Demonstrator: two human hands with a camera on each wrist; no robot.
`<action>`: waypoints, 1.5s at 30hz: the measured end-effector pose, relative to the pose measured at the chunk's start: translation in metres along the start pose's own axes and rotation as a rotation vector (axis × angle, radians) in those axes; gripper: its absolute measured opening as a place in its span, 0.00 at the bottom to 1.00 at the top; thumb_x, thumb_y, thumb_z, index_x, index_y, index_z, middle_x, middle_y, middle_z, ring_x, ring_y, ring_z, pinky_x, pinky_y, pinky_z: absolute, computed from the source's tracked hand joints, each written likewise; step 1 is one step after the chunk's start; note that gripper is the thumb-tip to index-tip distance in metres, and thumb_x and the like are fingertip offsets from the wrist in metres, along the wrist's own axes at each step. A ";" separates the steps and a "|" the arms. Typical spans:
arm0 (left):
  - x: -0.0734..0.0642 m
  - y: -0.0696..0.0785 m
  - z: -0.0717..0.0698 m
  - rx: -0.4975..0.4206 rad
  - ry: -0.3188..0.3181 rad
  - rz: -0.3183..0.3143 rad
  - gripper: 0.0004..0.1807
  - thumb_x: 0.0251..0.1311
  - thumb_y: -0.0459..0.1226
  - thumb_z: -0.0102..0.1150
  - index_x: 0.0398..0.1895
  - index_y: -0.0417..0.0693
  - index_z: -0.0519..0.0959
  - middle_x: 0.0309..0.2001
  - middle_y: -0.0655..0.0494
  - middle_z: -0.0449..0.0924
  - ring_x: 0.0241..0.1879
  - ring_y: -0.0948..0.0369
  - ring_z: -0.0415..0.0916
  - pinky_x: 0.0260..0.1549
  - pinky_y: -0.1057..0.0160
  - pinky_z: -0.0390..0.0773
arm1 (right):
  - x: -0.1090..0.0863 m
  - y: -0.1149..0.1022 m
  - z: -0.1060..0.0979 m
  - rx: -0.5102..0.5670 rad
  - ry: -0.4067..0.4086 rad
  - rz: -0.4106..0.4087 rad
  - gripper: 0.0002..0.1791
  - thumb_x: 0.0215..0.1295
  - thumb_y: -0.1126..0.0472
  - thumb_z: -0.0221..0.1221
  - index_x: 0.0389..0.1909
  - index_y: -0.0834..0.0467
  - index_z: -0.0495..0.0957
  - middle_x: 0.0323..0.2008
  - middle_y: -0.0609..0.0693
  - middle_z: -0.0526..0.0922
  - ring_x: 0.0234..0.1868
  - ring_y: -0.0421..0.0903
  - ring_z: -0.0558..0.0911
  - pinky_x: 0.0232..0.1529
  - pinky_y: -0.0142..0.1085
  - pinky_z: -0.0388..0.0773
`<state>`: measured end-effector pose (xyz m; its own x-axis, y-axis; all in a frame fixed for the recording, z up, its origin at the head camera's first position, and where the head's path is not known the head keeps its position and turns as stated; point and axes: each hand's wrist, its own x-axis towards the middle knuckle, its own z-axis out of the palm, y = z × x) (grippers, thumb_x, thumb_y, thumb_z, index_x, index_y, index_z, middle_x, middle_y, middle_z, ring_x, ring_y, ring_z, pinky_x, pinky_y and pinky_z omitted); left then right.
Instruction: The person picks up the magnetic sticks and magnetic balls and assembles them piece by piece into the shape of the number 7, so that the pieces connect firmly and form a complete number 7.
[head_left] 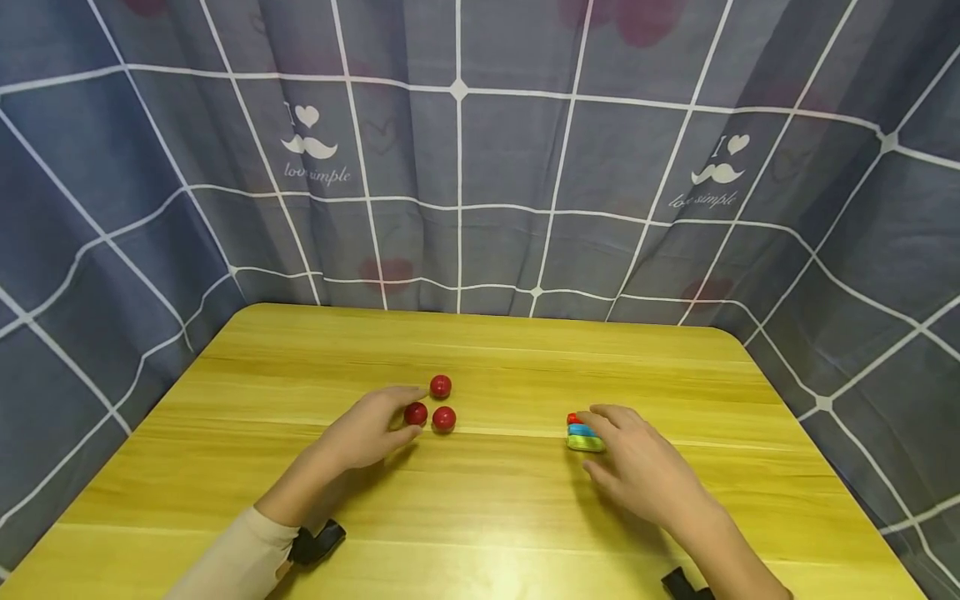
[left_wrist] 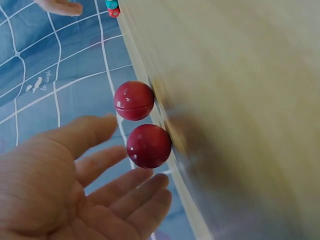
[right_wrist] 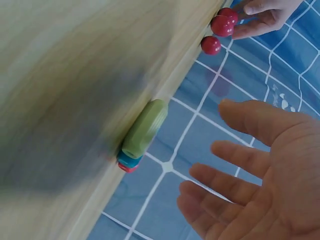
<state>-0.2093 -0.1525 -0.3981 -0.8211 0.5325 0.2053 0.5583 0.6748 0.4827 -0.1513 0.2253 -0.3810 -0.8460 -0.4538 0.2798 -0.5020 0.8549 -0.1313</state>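
Three small glossy red balls sit close together on the table left of centre: a far one (head_left: 441, 386), a right one (head_left: 444, 419) and a left one (head_left: 416, 413). Thumb and fingers of my left hand (head_left: 367, 430) are spread about the left ball; the left wrist view shows them loosely extended, without a grip. To the right, a green piece (right_wrist: 146, 129), a blue piece (head_left: 581, 430) and a red piece (head_left: 572, 418) lie side by side, short and rod-like. My right hand (head_left: 641, 467) hovers beside them, partly covering them in the head view, its fingers relaxed and apart.
The yellow wood-grain table (head_left: 495, 500) has rounded far corners. A grey-blue curtain (head_left: 510, 158) with white grid lines hangs behind it and along both sides. Black straps (head_left: 318, 543) are on the wrists.
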 end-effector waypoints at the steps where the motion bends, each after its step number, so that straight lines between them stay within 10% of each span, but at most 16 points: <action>1: 0.000 0.000 0.000 0.004 -0.009 0.001 0.27 0.60 0.35 0.65 0.61 0.34 0.73 0.59 0.41 0.75 0.61 0.45 0.70 0.60 0.47 0.67 | 0.000 0.000 0.001 0.005 -0.001 -0.001 0.30 0.55 0.54 0.70 0.59 0.58 0.76 0.54 0.56 0.77 0.56 0.55 0.75 0.55 0.50 0.74; 12: -0.001 -0.001 -0.001 0.026 -0.057 -0.022 0.17 0.54 0.30 0.69 0.48 0.36 0.81 0.42 0.51 0.82 0.41 0.56 0.77 0.43 0.54 0.77 | 0.003 0.003 0.007 -0.011 -0.102 0.026 0.15 0.56 0.61 0.68 0.45 0.58 0.82 0.35 0.46 0.75 0.39 0.44 0.74 0.39 0.40 0.76; 45: -0.015 0.035 0.001 -0.026 -0.197 0.039 0.13 0.46 0.30 0.75 0.32 0.47 0.79 0.30 0.60 0.76 0.31 0.60 0.74 0.31 0.66 0.74 | 0.006 0.000 0.013 0.010 -0.252 0.078 0.17 0.51 0.67 0.72 0.28 0.50 0.71 0.24 0.39 0.73 0.24 0.38 0.68 0.28 0.34 0.69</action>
<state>-0.1769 -0.1362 -0.3848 -0.7581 0.6498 0.0550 0.5842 0.6393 0.4999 -0.1590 0.2195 -0.3919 -0.8995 -0.4364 0.0233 -0.4346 0.8876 -0.1528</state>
